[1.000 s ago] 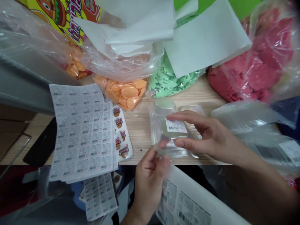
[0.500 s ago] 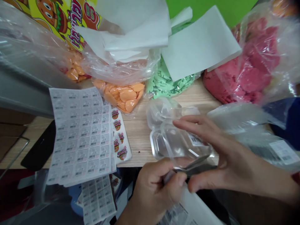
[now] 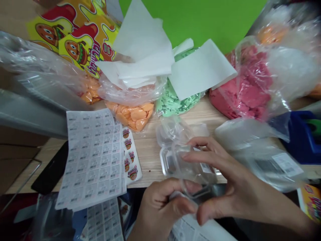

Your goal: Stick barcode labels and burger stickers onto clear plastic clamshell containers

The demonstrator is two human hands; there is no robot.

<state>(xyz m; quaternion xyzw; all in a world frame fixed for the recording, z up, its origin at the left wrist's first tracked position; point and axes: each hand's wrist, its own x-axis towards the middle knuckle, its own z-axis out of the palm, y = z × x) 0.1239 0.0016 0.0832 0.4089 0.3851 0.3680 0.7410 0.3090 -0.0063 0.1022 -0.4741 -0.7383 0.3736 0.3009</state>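
Note:
Both hands hold a clear plastic clamshell box (image 3: 187,165) with a small barcode sticker, just over the near edge of the wooden table (image 3: 147,150). My left hand (image 3: 160,207) pinches the box's near edge between thumb and fingers. My right hand (image 3: 225,185) grips it from the right, fingers curved over its top and thumb under its rim. A sheet of barcode labels (image 3: 94,157) lies to the left, with a strip of burger stickers (image 3: 129,155) beside it.
Plastic bags of orange pieces (image 3: 131,112), green pieces (image 3: 175,100) and red material (image 3: 240,87) stand along the back, with white paper sheets (image 3: 150,57) on top. A yellow burger box (image 3: 75,40) is at the back left, a black phone (image 3: 51,170) at the left edge, a blue object (image 3: 304,137) at right.
The box has turned from label-up to open side up and come nearer the table edge. My left hand closed on its near rim. The camera tilted up.

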